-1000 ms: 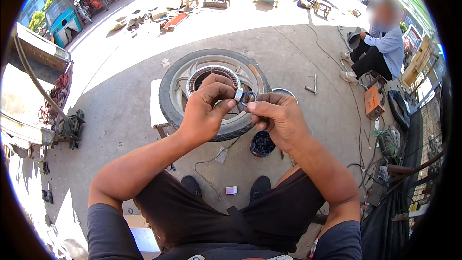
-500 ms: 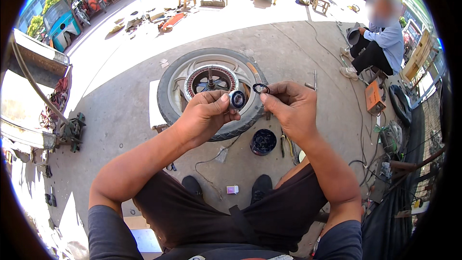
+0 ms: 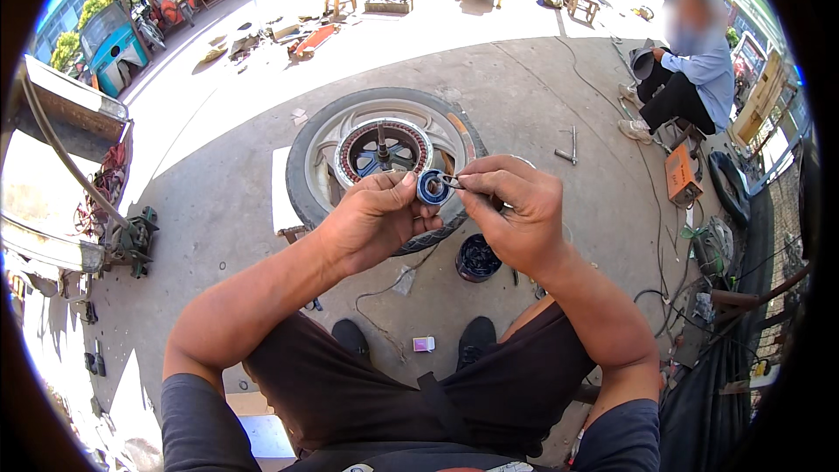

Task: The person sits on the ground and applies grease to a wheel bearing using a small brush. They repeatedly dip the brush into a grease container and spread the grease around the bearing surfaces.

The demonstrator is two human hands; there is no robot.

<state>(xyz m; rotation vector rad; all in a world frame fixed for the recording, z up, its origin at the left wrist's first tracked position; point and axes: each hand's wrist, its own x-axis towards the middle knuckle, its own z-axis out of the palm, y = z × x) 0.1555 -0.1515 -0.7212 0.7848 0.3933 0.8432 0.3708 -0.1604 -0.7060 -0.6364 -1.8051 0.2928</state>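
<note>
In my left hand (image 3: 371, 217) a small round bearing (image 3: 425, 196) is pinched between thumb and fingers, its open face showing blue around a centre hole. My right hand (image 3: 523, 210) pinches a thin dark ring (image 3: 452, 182), seen almost edge-on, right beside the bearing's face; I cannot tell whether they touch. Beyond my hands lies a wheel with a tyre (image 3: 319, 135), flat, with a hub motor (image 3: 383, 147) and upright axle at its centre. A round tub of dark grease (image 3: 477, 260) stands on the ground just below my right hand.
A small pink-and-white box (image 3: 423, 344) lies between my shoes. A T-shaped metal tool (image 3: 568, 154) and cables lie to the right, near an orange box-shaped machine (image 3: 682, 173). A seated person (image 3: 699, 79) holds a grey cap at the far right. A metal frame (image 3: 74, 114) stands left.
My right hand has moved left and slightly down, bringing the dark ring up to the bearing and turning it nearly edge-on. My left hand stays nearly still, its bearing face now looking bluer.
</note>
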